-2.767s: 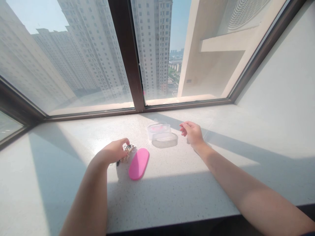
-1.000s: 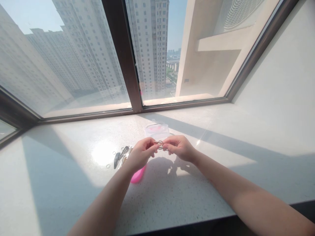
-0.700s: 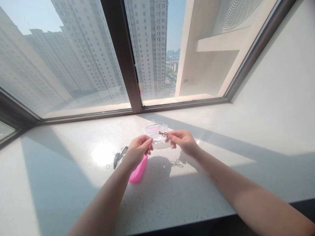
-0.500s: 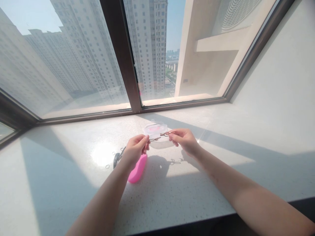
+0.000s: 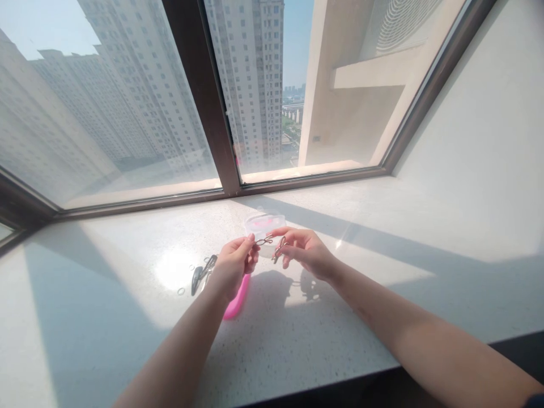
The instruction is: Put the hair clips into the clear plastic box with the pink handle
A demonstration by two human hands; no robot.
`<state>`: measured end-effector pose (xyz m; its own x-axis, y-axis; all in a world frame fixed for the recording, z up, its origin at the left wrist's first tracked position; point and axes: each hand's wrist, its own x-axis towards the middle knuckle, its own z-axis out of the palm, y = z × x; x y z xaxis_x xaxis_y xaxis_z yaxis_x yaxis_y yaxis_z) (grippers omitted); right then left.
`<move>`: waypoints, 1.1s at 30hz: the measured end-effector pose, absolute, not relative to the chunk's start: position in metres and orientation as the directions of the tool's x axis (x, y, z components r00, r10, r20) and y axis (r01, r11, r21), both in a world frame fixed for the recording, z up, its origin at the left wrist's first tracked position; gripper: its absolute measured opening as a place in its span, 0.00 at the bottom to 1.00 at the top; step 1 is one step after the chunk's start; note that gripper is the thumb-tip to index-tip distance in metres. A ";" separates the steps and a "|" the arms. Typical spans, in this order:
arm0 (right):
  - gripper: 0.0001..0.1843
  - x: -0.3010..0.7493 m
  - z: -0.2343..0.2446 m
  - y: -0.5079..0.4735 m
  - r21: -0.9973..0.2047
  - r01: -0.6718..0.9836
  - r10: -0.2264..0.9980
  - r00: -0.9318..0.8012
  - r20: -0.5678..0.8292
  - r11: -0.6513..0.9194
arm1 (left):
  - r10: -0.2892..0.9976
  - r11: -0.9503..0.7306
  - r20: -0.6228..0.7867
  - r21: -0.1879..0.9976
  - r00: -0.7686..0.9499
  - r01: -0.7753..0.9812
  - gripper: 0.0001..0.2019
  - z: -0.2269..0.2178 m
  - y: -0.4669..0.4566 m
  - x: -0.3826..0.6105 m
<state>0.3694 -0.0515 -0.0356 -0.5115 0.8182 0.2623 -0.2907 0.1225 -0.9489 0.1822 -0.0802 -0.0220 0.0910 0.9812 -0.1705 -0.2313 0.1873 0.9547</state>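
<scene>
My left hand (image 5: 239,259) pinches a thin metal hair clip (image 5: 264,241) between thumb and fingertips. In my right hand (image 5: 306,249) a second, looped metal clip (image 5: 279,249) is held by thumb and fingers, tilted downward. The right index fingertip reaches the free end of the left clip. Behind both hands stands a clear plastic box (image 5: 266,222) with something pink in it or on it, partly hidden by the fingers. Under my left wrist lies a bright pink rounded case (image 5: 237,300), partly covered. Dark hair clips (image 5: 203,275) lie left of that hand.
Small rings (image 5: 181,291) lie on the pale speckled sill (image 5: 297,351) at the left. Brown window frames (image 5: 230,181) bound the sill at the back, and a white wall (image 5: 480,141) rises at the right. The sill's front edge is near my forearms.
My right hand has shifted slightly left and turned its clip from near level to pointing down. Its index finger has come to the left clip. The view has moved slightly.
</scene>
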 end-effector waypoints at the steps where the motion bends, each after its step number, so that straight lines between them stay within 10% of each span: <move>1: 0.08 0.368 -0.036 -0.052 -0.949 -0.293 0.822 -0.508 0.258 0.116 | 0.979 0.195 -0.178 0.959 0.099 -0.207 0.18 -0.023 -0.081 0.184; 13: 0.07 0.369 -0.037 -0.048 -0.967 -0.243 0.890 -0.422 0.174 0.074 | 0.976 -0.015 -0.028 0.981 0.215 0.195 0.11 -0.021 -0.090 0.194; 33: 0.16 0.371 -0.043 -0.041 -0.985 -0.164 0.920 -0.392 0.020 -0.048 | 0.976 0.161 -0.151 0.986 0.158 -0.053 0.10 -0.019 -0.085 0.190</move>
